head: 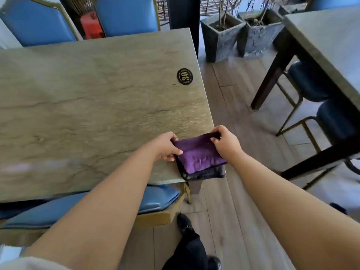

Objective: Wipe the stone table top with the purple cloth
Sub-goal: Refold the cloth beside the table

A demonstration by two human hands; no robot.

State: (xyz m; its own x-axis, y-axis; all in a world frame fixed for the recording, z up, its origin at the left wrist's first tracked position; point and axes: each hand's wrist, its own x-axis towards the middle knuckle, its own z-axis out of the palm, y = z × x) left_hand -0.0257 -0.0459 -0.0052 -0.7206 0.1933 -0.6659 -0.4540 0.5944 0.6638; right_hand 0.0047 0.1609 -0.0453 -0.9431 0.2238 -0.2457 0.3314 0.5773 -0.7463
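Observation:
A folded purple cloth (pixel 198 155) with a dark edge lies over the near right corner of the stone table top (pixel 93 106), partly overhanging the edge. My left hand (pixel 166 146) grips the cloth's left side, thumb on top. My right hand (pixel 226 142) pinches its far right corner, fingers curled round the fabric. The cloth's lower folded layers hang dark below the purple face.
A black oval number plaque (pixel 185 76) sits on the table near its right edge. Blue chairs (pixel 124 15) stand behind, and another blue chair (pixel 155 199) is tucked under the near side. Stone planters (pixel 220 38) and a second table (pixel 331 51) stand across the wooden-floor aisle.

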